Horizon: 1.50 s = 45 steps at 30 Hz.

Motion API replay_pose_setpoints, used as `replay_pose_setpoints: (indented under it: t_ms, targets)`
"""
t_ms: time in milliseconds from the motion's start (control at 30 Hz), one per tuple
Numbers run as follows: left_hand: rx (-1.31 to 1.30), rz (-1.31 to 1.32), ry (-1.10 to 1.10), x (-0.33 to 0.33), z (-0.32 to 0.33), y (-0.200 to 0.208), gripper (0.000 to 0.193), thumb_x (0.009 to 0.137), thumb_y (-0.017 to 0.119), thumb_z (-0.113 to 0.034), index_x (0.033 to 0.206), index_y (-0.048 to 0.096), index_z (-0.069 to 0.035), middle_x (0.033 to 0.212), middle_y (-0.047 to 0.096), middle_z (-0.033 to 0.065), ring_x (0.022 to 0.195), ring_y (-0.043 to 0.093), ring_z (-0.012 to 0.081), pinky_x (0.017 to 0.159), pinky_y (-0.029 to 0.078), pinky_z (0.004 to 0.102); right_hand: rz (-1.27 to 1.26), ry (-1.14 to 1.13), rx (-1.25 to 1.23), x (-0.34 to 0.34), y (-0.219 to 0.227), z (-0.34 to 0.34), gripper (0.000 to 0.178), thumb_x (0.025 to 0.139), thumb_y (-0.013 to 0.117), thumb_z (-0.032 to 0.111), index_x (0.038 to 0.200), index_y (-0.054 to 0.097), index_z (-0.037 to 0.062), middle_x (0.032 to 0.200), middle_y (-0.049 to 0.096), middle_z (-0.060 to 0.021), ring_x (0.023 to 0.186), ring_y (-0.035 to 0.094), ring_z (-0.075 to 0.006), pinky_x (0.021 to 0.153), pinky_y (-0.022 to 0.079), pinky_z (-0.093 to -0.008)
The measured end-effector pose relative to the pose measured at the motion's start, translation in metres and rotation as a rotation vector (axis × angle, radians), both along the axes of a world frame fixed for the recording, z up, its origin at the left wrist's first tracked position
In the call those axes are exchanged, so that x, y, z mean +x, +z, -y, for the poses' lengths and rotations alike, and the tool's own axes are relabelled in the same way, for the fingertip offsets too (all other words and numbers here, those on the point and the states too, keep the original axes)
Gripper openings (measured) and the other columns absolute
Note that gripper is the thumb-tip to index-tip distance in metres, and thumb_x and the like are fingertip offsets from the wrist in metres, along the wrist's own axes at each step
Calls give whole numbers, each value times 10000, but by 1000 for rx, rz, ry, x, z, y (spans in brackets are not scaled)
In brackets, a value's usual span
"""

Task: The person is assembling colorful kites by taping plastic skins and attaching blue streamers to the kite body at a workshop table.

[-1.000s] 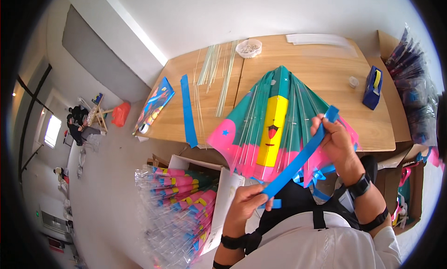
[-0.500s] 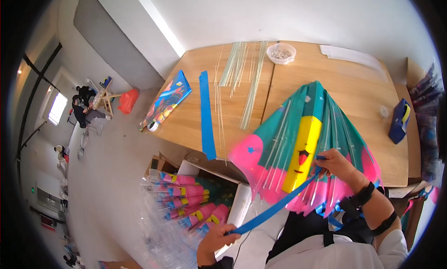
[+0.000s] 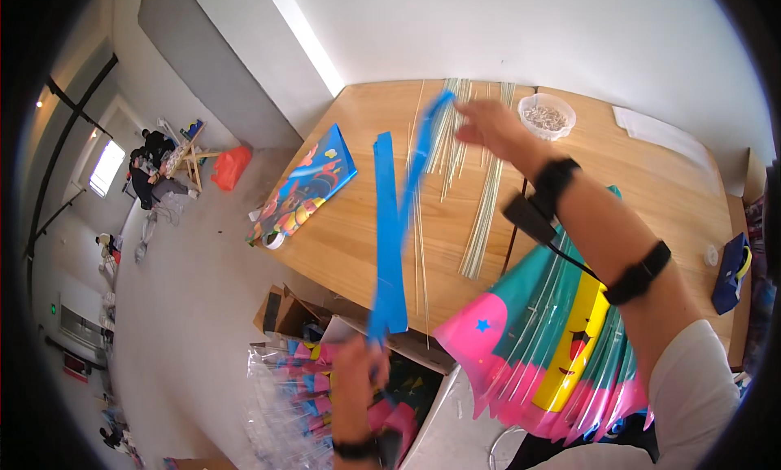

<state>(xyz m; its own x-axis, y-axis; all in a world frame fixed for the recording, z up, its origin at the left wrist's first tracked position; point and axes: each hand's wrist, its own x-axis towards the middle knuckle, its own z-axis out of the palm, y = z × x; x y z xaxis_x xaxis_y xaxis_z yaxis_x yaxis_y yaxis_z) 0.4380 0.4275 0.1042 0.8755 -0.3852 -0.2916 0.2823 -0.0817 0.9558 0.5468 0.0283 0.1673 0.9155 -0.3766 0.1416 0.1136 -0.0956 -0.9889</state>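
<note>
A long blue ribbon strip (image 3: 418, 157) is stretched between my two hands over the left part of the table. My right hand (image 3: 492, 128) pinches its far end above the thin sticks (image 3: 446, 140). Down at the table's front edge, my left hand (image 3: 358, 364) closes on the near end, blurred by motion. Right beside the strip, more blue strip (image 3: 389, 250) lies flat on the wood. A green, pink and yellow kite (image 3: 529, 315) with several clear-wrapped folds rests at the table's front right, partly hidden by my right forearm.
On the table (image 3: 651, 177) are a white bowl of small pieces (image 3: 546, 117), a folded printed blue sheet (image 3: 313, 181) and a blue tape dispenser (image 3: 731, 273). Below, a box (image 3: 427, 413) holds several packed kites (image 3: 313, 389). People sit far left near a red bag (image 3: 231, 168).
Both hands have moved the blue strip from in front of the kite to above the strip lying on the table. My right hand went far and left; the kite stays on the table.
</note>
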Motion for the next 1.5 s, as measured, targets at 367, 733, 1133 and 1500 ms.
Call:
replay_pose_setpoints:
  t_ms: [367, 733, 1133, 1500]
  targets:
    - [148, -132, 187, 289, 41, -134, 139, 889, 603, -125, 845, 565, 1, 639, 569, 88, 454, 492, 150, 385, 364, 298, -458, 311, 89, -221, -88, -62, 138, 898, 588, 82, 870, 647, -40, 776, 671, -60, 715, 652, -122, 645, 525, -252]
    - [-496, -124, 647, 298, 30, -136, 150, 927, 563, -171, 824, 514, -75, 595, 474, 29, 430, 378, 123, 399, 282, 279, -194, -17, -939, -329, -173, -83, 108, 800, 625, 26, 908, 632, 38, 731, 594, -85, 665, 653, -241, 587, 543, -342]
    - [268, -286, 18, 238, 0, -115, 160, 875, 637, -135, 788, 536, -47, 613, 539, 66, 436, 461, 126, 361, 308, 265, -147, -65, -1083, -334, -175, -83, 190, 754, 650, 44, 939, 608, 44, 749, 575, -79, 657, 636, -241, 566, 534, -360]
    - [-213, -80, -24, 100, 37, -45, 151, 899, 620, -152, 832, 559, -32, 645, 580, 89, 467, 508, 149, 420, 388, 255, -438, 31, -10, -299, -130, -106, 230, 903, 627, 212, 989, 635, -1, 916, 671, -104, 744, 667, -182, 647, 533, -292]
